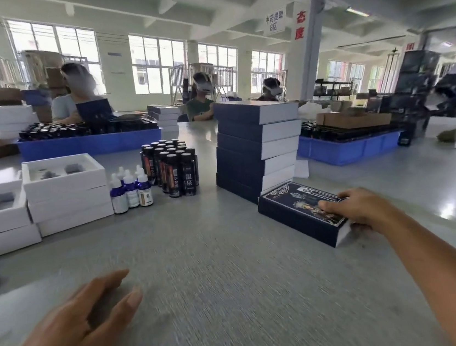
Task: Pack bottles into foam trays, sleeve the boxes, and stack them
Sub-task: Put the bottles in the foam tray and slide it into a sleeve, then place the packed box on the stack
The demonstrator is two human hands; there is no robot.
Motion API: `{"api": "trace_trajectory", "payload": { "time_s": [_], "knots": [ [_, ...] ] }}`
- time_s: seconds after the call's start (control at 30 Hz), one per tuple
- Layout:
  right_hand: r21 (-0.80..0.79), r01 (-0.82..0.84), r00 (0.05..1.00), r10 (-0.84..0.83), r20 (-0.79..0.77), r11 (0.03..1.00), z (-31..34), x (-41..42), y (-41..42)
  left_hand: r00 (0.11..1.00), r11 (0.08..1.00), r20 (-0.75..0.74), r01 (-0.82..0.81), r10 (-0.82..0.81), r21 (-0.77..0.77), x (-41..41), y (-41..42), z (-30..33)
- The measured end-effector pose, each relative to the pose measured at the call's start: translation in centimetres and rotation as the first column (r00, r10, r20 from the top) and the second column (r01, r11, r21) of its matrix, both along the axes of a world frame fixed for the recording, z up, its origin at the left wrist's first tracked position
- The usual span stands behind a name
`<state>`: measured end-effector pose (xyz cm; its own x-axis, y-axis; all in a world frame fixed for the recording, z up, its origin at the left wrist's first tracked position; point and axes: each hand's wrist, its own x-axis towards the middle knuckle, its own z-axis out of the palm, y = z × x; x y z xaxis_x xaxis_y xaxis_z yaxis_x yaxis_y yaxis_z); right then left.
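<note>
Sleeved box point(302, 211) lies flat, gripped at its end by right hand point(360, 208); left hand point(75, 321) hovers loosely spread, holding nothing.

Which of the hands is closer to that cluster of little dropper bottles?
Left. The left hand hovers over the table below the dropper bottles; the right hand grips a sleeved box far to their right.

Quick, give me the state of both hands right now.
Left hand: open, fingers relaxed, holding nothing.
Right hand: grips the sleeved box at its near end, beside the stack of sleeved boxes.
</note>
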<state>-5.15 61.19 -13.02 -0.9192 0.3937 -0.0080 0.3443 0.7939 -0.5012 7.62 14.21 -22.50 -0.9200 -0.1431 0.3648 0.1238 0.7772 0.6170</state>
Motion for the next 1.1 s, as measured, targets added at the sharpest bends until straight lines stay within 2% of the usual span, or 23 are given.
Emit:
{"api": "trace_trajectory", "payload": {
  "time_s": [0.3, 0.5, 0.7, 0.83, 1.03, 1.1],
  "knots": [
    [-0.157, 0.066, 0.993, -0.08, -0.082, 0.985, -1.1, -3.0, 1.0, 0.999, 0.998, -0.018, 0.028, -0.027, 0.057, 1.0, 1.2, 1.5],
    [-0.15, 0.012, 0.997, -0.024, -0.079, 0.989, -0.9, -4.5, 0.4, 0.999, 0.997, -0.038, 0.032, -0.029, 0.069, 1.1, 1.7, 2.0],
    [-0.113, 0.028, 0.997, -0.036, -0.075, 0.993, -0.9, -7.7, -1.7, 0.998, 0.998, -0.048, 0.041, -0.039, 0.04, 0.9, 1.6, 1.9],
    [-0.161, 0.043, 0.996, -0.056, -0.074, 0.986, -0.9, -9.8, -3.4, 0.998, 0.998, -0.047, 0.051, -0.05, 0.034, 1.1, 1.8, 2.2],
    [-0.197, 0.038, 0.996, -0.053, -0.068, 0.98, -1.0, -10.6, -4.9, 0.996, 0.997, -0.081, 0.036, -0.042, -0.075, 1.5, 2.6, 3.5],
    [-0.188, 0.032, 0.998, -0.043, -0.055, 0.982, -1.0, -10.2, -4.9, 0.996, 0.998, -0.072, 0.042, -0.046, -0.055, 1.5, 2.5, 3.7]
  ]
}}
